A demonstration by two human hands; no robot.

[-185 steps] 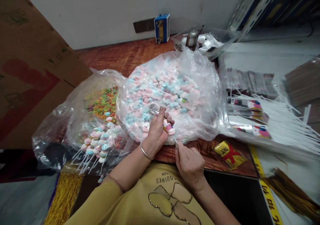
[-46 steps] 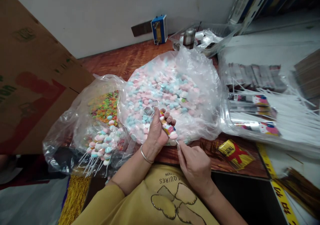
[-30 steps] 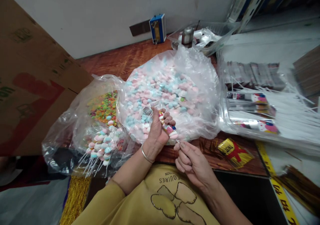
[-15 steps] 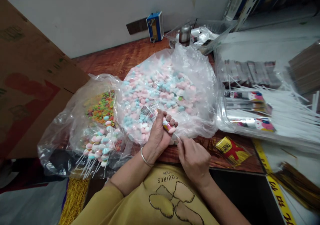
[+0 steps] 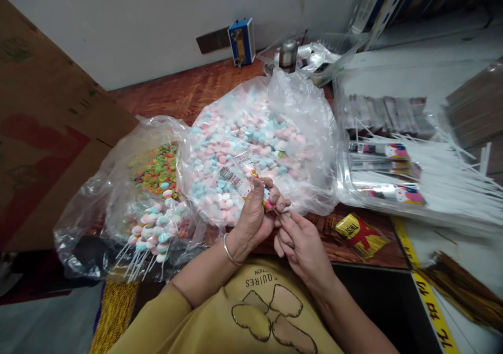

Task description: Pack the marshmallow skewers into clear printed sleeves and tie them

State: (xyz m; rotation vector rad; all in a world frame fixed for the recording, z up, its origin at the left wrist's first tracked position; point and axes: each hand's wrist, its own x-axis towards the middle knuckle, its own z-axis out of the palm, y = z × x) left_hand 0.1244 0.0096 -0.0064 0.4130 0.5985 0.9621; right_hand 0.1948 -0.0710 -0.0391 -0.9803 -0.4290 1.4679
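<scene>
My left hand (image 5: 255, 215) is closed around a clear printed candy bag (image 5: 238, 178) with colourful sweets showing inside it. The bag's top points away from me, over the large sack of sweets. My right hand (image 5: 301, 239) meets the left one, its thumb and forefinger pinched at the bag's lower end. My fingers hide most of that end and any stick in it. Under and beyond both hands, pastel pink, blue and white sweets (image 5: 223, 157) fill a big open plastic sack (image 5: 314, 113). To the left lies a bunch of sweets on white sticks (image 5: 155, 225).
Colourful ring-shaped pieces (image 5: 159, 168) lie in a plastic bag on the left, beside a cardboard box (image 5: 43, 134). At right, a clear tray (image 5: 346, 186) holds white sticks (image 5: 448, 170) and printed bags. A yellow twist-tie packet (image 5: 359, 236) lies near the table's front edge.
My right hand has moved up and left to the bag's lower end, where a white stick showed before. My left fingers have curled further over the bag. The view has shifted slightly.
</scene>
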